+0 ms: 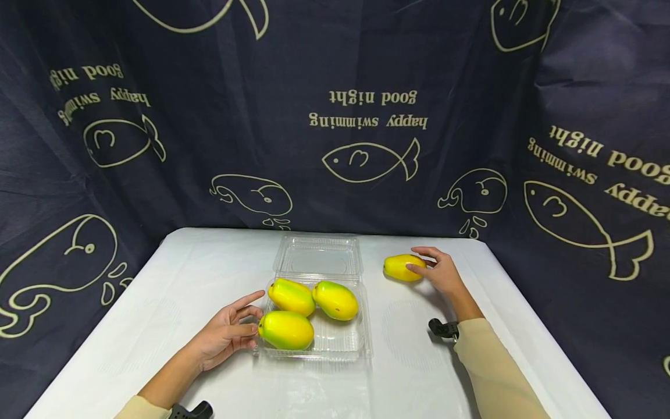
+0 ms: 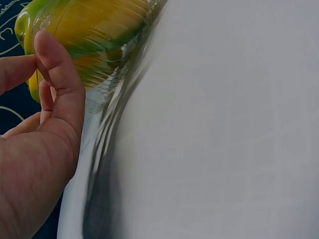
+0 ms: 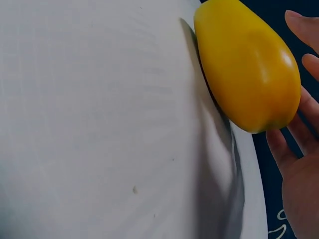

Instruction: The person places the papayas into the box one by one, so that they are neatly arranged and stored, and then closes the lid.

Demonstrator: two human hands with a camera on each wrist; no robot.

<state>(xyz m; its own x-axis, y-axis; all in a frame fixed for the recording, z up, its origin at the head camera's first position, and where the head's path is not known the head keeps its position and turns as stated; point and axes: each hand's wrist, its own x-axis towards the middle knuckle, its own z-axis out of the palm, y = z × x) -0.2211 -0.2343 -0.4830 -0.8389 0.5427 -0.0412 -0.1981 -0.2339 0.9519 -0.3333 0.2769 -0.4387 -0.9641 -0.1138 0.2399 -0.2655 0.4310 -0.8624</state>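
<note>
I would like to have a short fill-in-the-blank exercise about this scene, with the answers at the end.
1. The clear container holds ____ fruits.
2. Its lid is not closed but ____.
3. Another fruit, outside the container, is beside the person's ____ hand.
4. The dark cloth reads "happy swimming" and "good ____".

Missing words: three; open; right; night.

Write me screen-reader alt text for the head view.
A person's right grip is at the right end of a yellow oval fruit on a white-covered table, while the left grip is at the left edge of an open, clear plastic container holding three yellow-green oval fruits. Behind hangs a dark blue, fish-patterned fabric backdrop.
</note>
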